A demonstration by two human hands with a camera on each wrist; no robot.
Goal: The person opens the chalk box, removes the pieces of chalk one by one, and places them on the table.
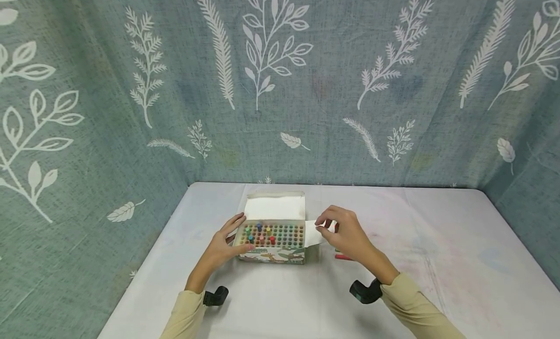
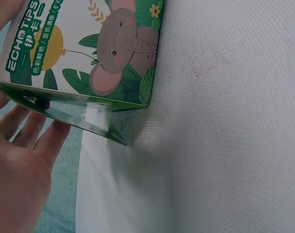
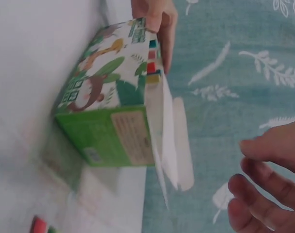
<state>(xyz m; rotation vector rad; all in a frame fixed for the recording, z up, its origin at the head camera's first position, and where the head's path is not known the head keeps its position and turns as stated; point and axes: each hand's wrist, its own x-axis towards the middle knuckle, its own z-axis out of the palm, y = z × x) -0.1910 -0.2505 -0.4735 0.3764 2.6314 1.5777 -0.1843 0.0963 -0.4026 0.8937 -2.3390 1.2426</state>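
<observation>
A: What is nearest?
B: The person's two pale sleeves, the left sleeve (image 1: 183, 313) and the right sleeve (image 1: 417, 305), each with a black wrist device (image 1: 366, 292) at the cuff. The white worktop (image 1: 271, 305) spreads beneath.
A: And on it?
B: A red stick (image 1: 344, 257) lies at the right, partly hidden under the right arm; a bit of green shows beside it. Left of that stands the box (image 1: 275, 255), animals printed on its front wall.
A: Which hand has it?
B: The left hand (image 1: 222, 247) grips the box at its left end, thumb over the front edge, fingers spread toward the back corner.
A: What is inside?
B: A tray of round holes. Six coloured sticks (image 1: 272, 240) stand in its left part, in two rows: teal, pink and red in front, green, blue and yellow behind.
A: The right hand?
B: The right hand (image 1: 343, 233) hangs beside the white right flap (image 1: 311, 236), its fingers loosely bent, thumb and fingertips parted. It holds nothing; the right wrist view shows it apart from the flap.
A: Farther back?
B: The raised lid (image 1: 274, 207), its white inside showing, then the blue-green cloth (image 1: 328, 159) with white leaves, hanging behind the worktop.
</observation>
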